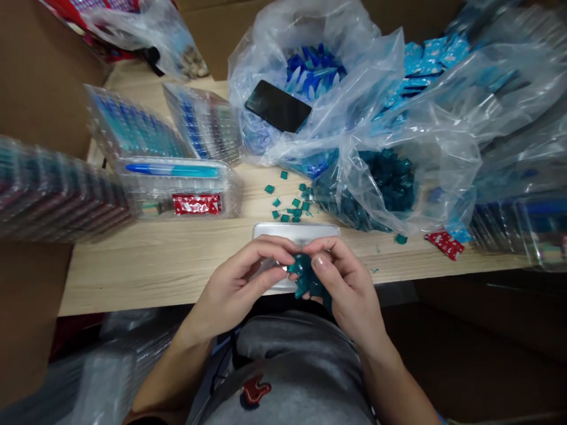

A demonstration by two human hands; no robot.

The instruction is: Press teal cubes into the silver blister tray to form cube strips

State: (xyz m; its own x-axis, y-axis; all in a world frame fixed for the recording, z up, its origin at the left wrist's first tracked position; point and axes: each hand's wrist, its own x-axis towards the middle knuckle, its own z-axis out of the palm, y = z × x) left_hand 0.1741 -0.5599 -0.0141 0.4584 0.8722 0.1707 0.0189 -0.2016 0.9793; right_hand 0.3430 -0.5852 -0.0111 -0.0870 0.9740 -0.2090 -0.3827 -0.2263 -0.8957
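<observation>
My left hand [239, 280] and my right hand [345, 283] meet above the table's front edge, with fingertips pinching a cluster of small teal plastic pieces [308, 277] from both sides. Part of the cluster hangs below my fingers. Just beyond and under my hands lies a flat silvery tray or lid [296, 233], partly hidden by them. Loose teal pieces [287, 203] are scattered on the wooden tabletop [177, 265] a little farther forward. Beside them, a transparent bag [385, 183] holds many more teal pieces.
A bag of blue pieces [314, 71] has a black phone [278, 106] lying on it. Stacked transparent plastic boxes [146, 133] stand at left, one holding a blue pen-like item [172, 170] and a red packet [196, 203]. Another red packet [444, 244] lies at right. Cardboard walls surround the table.
</observation>
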